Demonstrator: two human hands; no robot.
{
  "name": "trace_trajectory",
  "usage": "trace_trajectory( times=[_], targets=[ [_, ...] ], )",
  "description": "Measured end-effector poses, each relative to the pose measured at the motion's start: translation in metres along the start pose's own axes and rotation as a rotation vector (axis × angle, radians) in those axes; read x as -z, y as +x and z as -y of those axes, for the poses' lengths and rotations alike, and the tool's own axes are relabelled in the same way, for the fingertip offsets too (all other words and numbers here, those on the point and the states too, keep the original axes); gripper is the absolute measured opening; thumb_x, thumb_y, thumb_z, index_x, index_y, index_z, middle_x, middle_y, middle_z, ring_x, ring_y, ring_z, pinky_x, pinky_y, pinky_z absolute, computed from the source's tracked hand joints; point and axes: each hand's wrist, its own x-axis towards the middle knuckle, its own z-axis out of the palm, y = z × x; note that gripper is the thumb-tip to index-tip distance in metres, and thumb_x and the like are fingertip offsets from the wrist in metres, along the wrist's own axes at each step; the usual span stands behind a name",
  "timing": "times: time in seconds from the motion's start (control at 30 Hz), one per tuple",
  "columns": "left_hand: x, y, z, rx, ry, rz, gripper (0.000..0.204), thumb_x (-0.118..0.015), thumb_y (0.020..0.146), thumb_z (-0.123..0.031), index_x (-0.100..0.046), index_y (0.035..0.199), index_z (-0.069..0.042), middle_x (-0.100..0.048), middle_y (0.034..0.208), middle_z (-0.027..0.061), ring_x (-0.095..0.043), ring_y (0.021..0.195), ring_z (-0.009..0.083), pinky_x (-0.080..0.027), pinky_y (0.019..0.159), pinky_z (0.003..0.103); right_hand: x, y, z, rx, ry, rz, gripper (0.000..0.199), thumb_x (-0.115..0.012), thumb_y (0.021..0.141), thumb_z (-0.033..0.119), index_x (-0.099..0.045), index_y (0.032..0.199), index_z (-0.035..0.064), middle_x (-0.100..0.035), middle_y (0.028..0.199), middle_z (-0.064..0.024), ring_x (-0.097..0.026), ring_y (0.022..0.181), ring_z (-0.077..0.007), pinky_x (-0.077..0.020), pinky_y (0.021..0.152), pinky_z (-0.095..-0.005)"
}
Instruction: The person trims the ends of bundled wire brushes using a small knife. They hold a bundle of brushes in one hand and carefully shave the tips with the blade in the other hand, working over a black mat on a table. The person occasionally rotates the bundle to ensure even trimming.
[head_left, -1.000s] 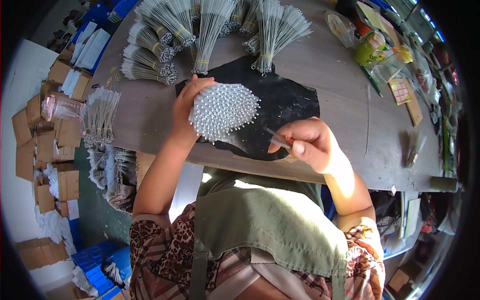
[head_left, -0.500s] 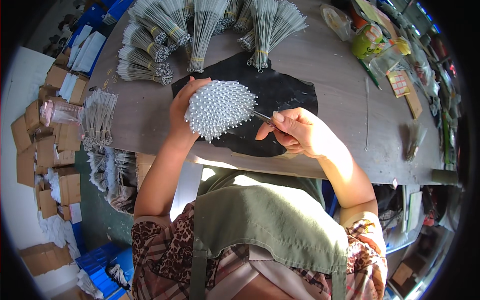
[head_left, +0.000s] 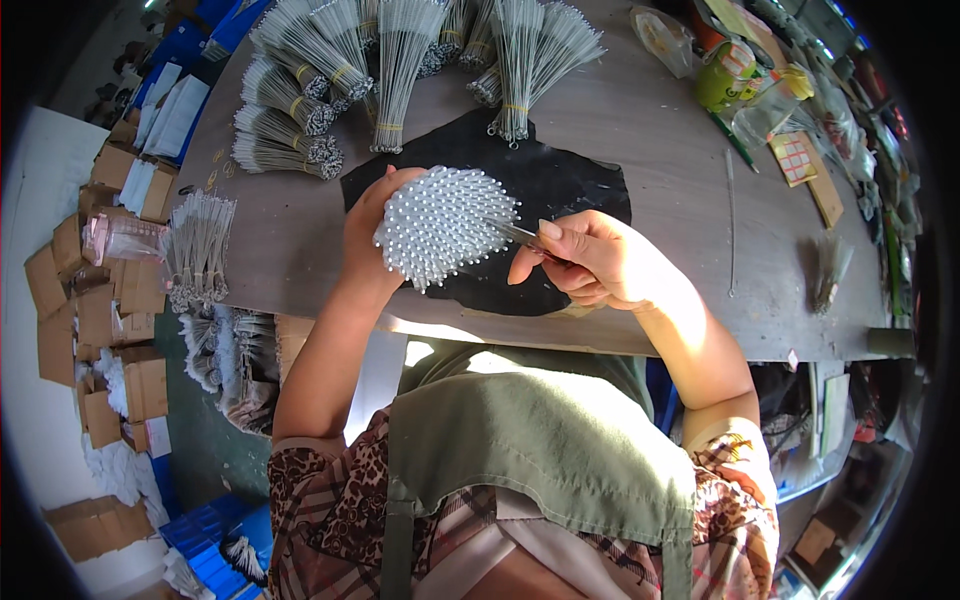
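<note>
My left hand (head_left: 372,225) is wrapped round a thick bundle of thin white-tipped brushes (head_left: 445,225), their ends facing up toward me in a dense round cluster. Between the thumb and fingers of my right hand (head_left: 600,262) is a pair of metal tweezers (head_left: 522,235). The tips of the tweezers reach the right edge of the cluster; whether they pinch a single brush cannot be made out. Both hands are above a black sheet (head_left: 570,190) on the table. Beyond it lie several banded bundles of wire-stemmed brushes (head_left: 405,85).
The grey-brown table (head_left: 670,170) has a smaller brush group (head_left: 198,250) at its left edge. One loose brush (head_left: 731,220), a green pen (head_left: 733,142), a green container (head_left: 722,78) and plastic bags (head_left: 663,42) lie to the right. Cardboard boxes (head_left: 95,320) are stacked at left.
The bundle in my left hand has shifted slightly right and down and turned a little. The tweezers in my right hand remain at its right edge. The whole view has shifted slightly.
</note>
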Motion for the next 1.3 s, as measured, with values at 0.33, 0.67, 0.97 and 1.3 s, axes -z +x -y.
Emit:
trace_trajectory(
  times=[0.33,0.67,0.97,1.3],
  targets=[
    [0.000,0.001,0.004,0.108,-0.310,0.011,0.023,-0.043,0.095,-0.009,-0.053,0.111,0.005,-0.059,0.108,0.0114,-0.058,0.096,0.0174,-0.046,0.088,0.031,-0.005,-0.022,0.025,0.600,-0.036,-0.100,0.050,-0.042,0.096,0.039,-0.060,0.098,-0.0073,-0.032,0.052,0.0055,-0.023,0.043,-0.0016,-0.0171,0.040,-0.0209],
    [-0.004,0.007,-0.015,0.307,-0.421,-0.030,0.028,-0.061,0.079,-0.002,-0.057,0.107,0.001,-0.063,0.100,0.0078,-0.059,0.094,0.0153,-0.047,0.085,0.032,-0.005,-0.019,0.027,0.159,-0.537,-0.234,0.045,-0.048,0.094,0.039,-0.065,0.096,-0.0031,-0.035,0.052,0.0044,-0.028,0.046,-0.0057,-0.0240,0.042,-0.0241],
    [-0.006,0.005,-0.021,-0.115,0.324,-0.109,0.033,-0.068,0.068,-0.006,-0.059,0.100,-0.006,-0.064,0.094,0.0069,-0.059,0.091,0.0265,-0.035,0.100,0.040,-0.023,-0.027,0.031,0.253,-1.104,-0.479,0.034,-0.055,0.090,0.035,-0.067,0.092,0.0025,-0.050,0.053,-0.0131,-0.046,0.045,-0.0224,-0.0410,0.048,-0.0331],
    [-0.006,0.008,-0.043,-0.328,0.646,-0.104,0.033,-0.067,0.067,-0.005,-0.060,0.099,-0.008,-0.064,0.096,0.0052,-0.058,0.095,0.0246,-0.036,0.098,0.041,-0.024,-0.024,0.031,0.244,-1.099,-0.466,0.034,-0.055,0.091,0.031,-0.066,0.096,-0.0007,-0.056,0.060,-0.0132,-0.050,0.049,-0.0204,-0.0414,0.050,-0.0309]
  ],
)
